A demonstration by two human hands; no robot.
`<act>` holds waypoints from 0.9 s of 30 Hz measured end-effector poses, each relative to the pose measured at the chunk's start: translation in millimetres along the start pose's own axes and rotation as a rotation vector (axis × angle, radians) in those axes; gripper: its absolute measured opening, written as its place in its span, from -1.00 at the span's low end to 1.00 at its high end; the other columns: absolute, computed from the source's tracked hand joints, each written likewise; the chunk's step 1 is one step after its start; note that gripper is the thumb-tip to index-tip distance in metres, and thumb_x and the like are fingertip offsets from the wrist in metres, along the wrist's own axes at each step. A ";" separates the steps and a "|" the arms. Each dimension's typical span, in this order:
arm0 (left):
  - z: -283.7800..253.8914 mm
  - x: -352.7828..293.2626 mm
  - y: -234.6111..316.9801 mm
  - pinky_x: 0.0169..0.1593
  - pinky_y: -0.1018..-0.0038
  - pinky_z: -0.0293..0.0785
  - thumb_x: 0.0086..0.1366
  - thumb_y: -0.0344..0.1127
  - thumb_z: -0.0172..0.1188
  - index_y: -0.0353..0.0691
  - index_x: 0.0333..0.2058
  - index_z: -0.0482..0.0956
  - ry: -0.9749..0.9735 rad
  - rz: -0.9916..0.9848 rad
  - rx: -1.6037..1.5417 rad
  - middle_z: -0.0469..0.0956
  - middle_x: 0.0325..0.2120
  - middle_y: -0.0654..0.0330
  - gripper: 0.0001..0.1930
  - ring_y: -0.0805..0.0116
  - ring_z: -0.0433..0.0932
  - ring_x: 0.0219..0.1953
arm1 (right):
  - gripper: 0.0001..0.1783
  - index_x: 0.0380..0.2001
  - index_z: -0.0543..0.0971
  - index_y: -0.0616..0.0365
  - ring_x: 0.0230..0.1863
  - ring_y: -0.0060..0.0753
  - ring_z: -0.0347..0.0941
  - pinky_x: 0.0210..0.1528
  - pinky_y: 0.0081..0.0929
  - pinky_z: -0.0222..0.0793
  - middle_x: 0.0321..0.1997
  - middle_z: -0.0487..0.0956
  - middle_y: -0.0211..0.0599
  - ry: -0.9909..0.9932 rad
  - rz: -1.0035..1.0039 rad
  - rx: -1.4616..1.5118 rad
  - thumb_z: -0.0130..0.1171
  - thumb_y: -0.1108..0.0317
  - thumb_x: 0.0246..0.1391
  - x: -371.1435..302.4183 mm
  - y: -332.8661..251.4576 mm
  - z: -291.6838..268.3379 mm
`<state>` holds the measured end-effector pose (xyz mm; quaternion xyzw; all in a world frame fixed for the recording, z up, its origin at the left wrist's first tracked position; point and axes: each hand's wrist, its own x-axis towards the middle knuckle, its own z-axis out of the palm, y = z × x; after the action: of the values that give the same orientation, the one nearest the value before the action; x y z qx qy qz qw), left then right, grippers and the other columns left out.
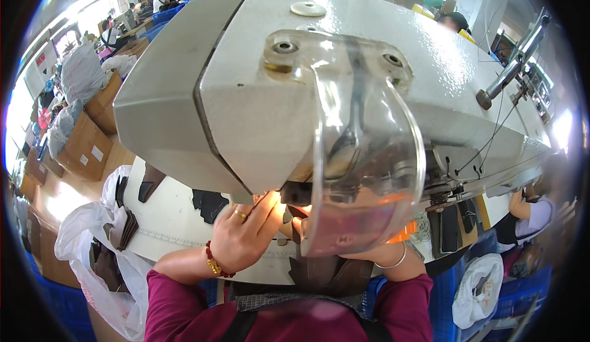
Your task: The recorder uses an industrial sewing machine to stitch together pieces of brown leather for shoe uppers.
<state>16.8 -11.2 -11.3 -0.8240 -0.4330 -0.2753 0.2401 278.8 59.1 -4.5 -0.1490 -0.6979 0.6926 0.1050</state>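
The white head of a sewing machine [258,96] fills the middle, with a curved clear guard [369,151] on its front. Under its lower edge, my left hand [243,234] has its fingers close together at a small dark brown piece [299,212] by the lit needle area; the machine hides the fingertips. My right hand [353,251] comes in from the other side, mostly behind the guard, with a fingertip near the same piece. What its other fingers do is hidden. Larger dark brown flat pieces [326,275] lie at the table's front edge before me.
On the white table [166,219] lie black cut pieces [209,205]. A white plastic bag [86,243] with stacked brown pieces [127,230] hangs at left. Cardboard boxes [83,145] stand beyond. At right are a phone-like dark slab [450,228], another bag [479,290] and a seated person [531,219].
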 end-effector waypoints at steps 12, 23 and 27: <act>7.8 -1.9 -0.7 -0.21 0.48 0.58 0.07 -0.43 0.23 -0.34 -0.11 0.69 0.040 0.005 0.021 0.64 -0.01 0.05 -0.64 0.32 0.55 -0.26 | -0.38 0.46 0.29 0.10 0.53 0.01 0.19 0.48 0.24 0.17 0.54 0.28 -0.11 -0.018 0.152 0.845 -0.21 0.03 0.48 -0.5 1.7 -5.1; 5.5 0.2 4.7 -0.18 0.50 0.59 0.06 -0.46 0.25 -0.39 -0.07 0.68 0.049 -0.024 -0.004 0.65 -0.01 0.04 -0.60 0.33 0.55 -0.25 | -0.39 0.43 0.28 0.25 0.39 -0.26 0.40 0.62 0.15 0.04 0.41 0.43 -0.14 0.008 0.612 3.071 -0.24 0.09 0.51 6.9 34.7 -20.9; 5.9 0.6 4.3 -0.16 0.47 0.60 0.06 -0.47 0.24 -0.40 -0.06 0.68 0.038 -0.028 -0.009 0.65 0.00 0.03 -0.59 0.32 0.56 -0.24 | -0.40 0.43 0.26 0.28 0.40 -0.27 0.39 0.63 0.09 0.05 0.42 0.42 -0.14 -0.154 0.662 3.648 -0.31 0.13 0.53 0.0 11.2 -19.0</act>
<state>22.2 -9.3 -15.9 -0.8137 -0.4387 -0.2960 0.2406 286.2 76.8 -15.4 -0.0490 -0.8708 -0.4879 0.0352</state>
